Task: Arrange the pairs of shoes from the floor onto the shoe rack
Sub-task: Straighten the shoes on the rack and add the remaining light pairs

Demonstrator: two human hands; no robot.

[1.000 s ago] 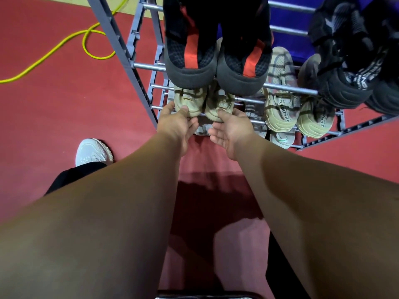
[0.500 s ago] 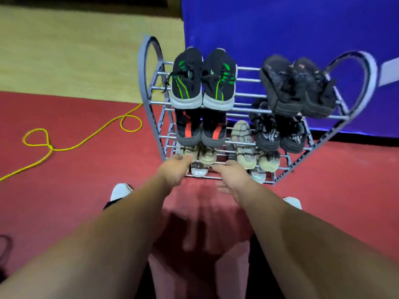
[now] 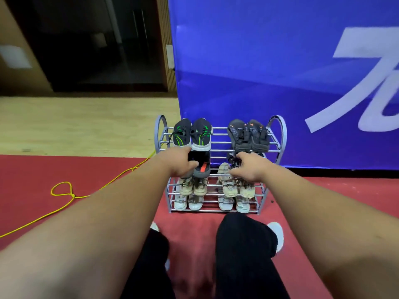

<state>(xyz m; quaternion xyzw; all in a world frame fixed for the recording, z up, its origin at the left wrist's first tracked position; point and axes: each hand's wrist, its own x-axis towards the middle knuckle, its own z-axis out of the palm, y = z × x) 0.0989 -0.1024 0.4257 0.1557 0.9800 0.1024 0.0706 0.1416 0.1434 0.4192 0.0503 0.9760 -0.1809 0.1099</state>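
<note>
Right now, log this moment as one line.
shoe rack: all four tiers filled | left hand: empty | right hand: empty | task: looks complete

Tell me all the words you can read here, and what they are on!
Blue banner: big white strokes, cut off at the picture's edge; they cannot be read as a word.
Beige shoes: any print on them is too small and blurred to read.
Nothing else shows readable text.
</note>
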